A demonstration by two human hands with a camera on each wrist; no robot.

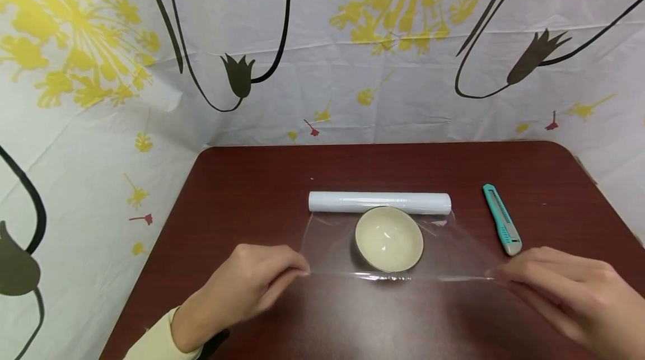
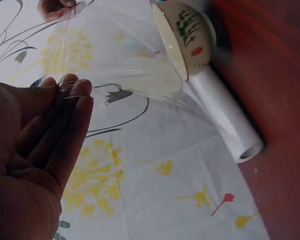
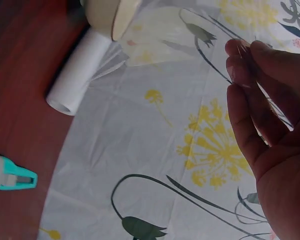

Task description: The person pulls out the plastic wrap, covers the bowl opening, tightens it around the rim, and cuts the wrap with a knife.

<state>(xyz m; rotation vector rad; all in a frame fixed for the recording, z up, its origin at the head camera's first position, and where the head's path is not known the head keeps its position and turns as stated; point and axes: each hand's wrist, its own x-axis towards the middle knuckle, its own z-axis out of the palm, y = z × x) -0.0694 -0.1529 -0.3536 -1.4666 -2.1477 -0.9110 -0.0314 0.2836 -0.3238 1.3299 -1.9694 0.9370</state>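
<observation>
A sheet of clear plastic wrap (image 1: 327, 242) runs from a white roll (image 1: 378, 202) toward the person, its front edge stretched between both hands. The left hand (image 1: 252, 281) pinches one corner between thumb and fingers; the right hand (image 1: 569, 290) pinches the opposite corner. In the head view the sheet overlaps a cream bowl (image 1: 389, 239), which stands upright just in front of the roll. Green and red painting shows on the bowl's side (image 2: 190, 30) in the left wrist view. The left wrist view also shows the wrap drawn taut from the roll toward the fingertips.
A teal utility knife (image 1: 502, 220) lies on the dark red-brown table (image 1: 252, 181), right of the roll and close to the right hand. White cloth (image 1: 312, 69) with yellow and dark flower prints hangs behind and to the left of the table.
</observation>
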